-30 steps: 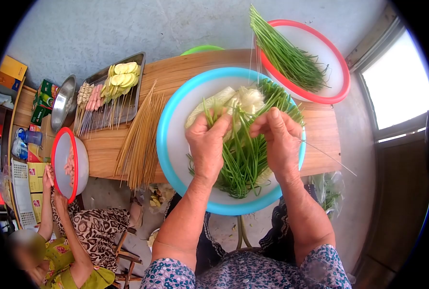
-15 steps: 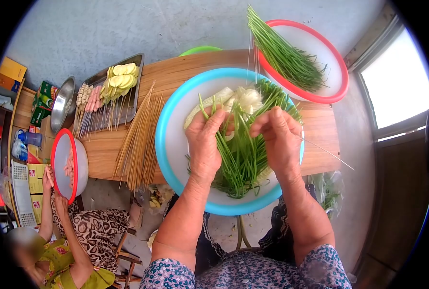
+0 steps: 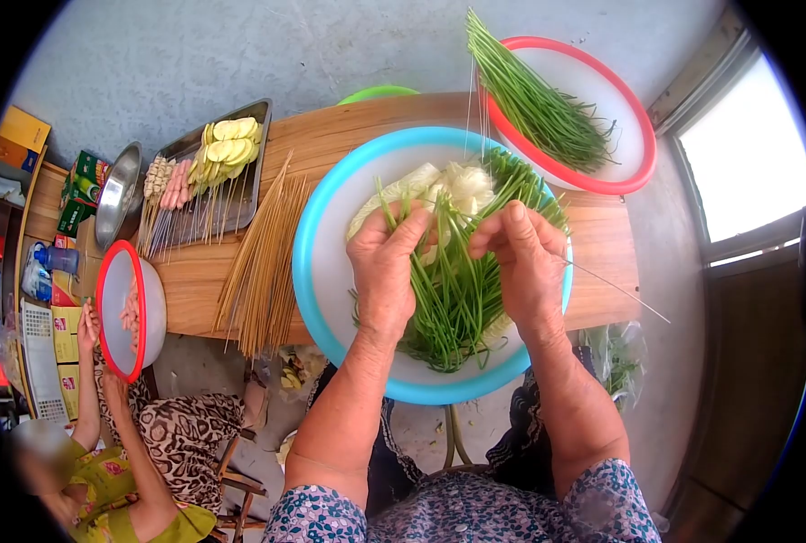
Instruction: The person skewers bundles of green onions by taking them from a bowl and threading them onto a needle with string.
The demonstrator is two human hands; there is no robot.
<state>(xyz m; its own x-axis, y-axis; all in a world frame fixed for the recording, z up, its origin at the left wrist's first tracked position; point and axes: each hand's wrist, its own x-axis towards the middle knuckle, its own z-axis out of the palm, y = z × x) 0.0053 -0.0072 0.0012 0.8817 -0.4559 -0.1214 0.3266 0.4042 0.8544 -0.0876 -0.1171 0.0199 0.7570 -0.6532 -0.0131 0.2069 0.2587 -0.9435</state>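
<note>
Over a blue-rimmed basin, my left hand is closed with thumb and fingers around the ends of some green chive-like stems. My right hand faces it, fingers pinched on a thin skewer whose long end sticks out to the right. The skewer's other end is hidden by the fingers. A loose pile of green stems lies in the basin beneath both hands. Behind them in the basin is a pale, crumpled, translucent item whose kind I cannot make out.
Bamboo skewers lie on the wooden table, beside a metal tray of skewered food. A red-rimmed basin at the back right holds green stems. At lower left, a person sits by another red-rimmed basin.
My left hand shifts very slightly, and the stem tips at its fingers move a little. My right hand stays nearly still with the skewer. The other person's hand moves slightly.
</note>
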